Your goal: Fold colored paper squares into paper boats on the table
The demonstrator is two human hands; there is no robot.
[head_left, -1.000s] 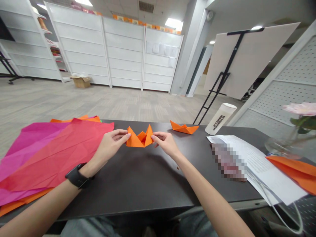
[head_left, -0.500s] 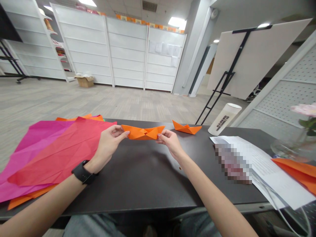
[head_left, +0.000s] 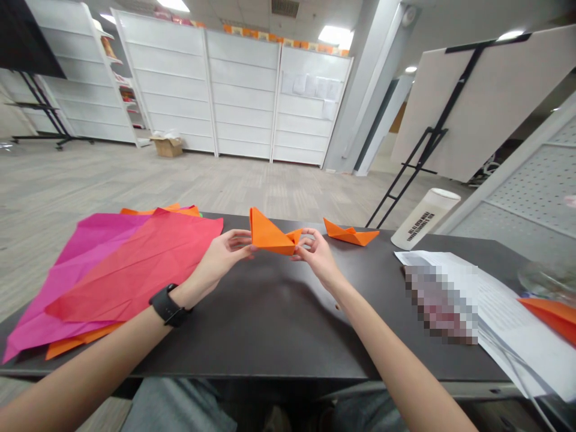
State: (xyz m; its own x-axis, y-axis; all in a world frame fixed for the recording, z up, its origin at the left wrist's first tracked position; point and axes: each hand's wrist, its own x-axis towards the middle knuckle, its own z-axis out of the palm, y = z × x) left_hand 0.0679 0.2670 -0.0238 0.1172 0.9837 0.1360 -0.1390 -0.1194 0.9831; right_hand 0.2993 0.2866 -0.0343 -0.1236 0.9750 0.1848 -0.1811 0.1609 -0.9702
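Note:
Both hands hold an orange folded-paper boat (head_left: 269, 234) above the dark table. My left hand (head_left: 227, 252), with a black watch on the wrist, has its thumb and fingers closed at the boat's left end. At the other end, my right hand (head_left: 318, 252) pinches the paper near a small fold. The held boat is turned, with one tall pointed side at the left. A second orange paper boat (head_left: 351, 234) rests on the table, beyond my right hand.
Pink, red and orange paper sheets (head_left: 135, 270) lie in a pile at the left. On the right are a white cylinder (head_left: 425, 219), printed pages (head_left: 504, 312), a blurred-out item and an orange folded paper (head_left: 551, 315). The table's (head_left: 261, 342) front edge is near my legs.
The held paper boat has gone from lying lengthwise between my hands to a turned pose, its left end raised. My hands are closer together. The view has shifted slightly left.

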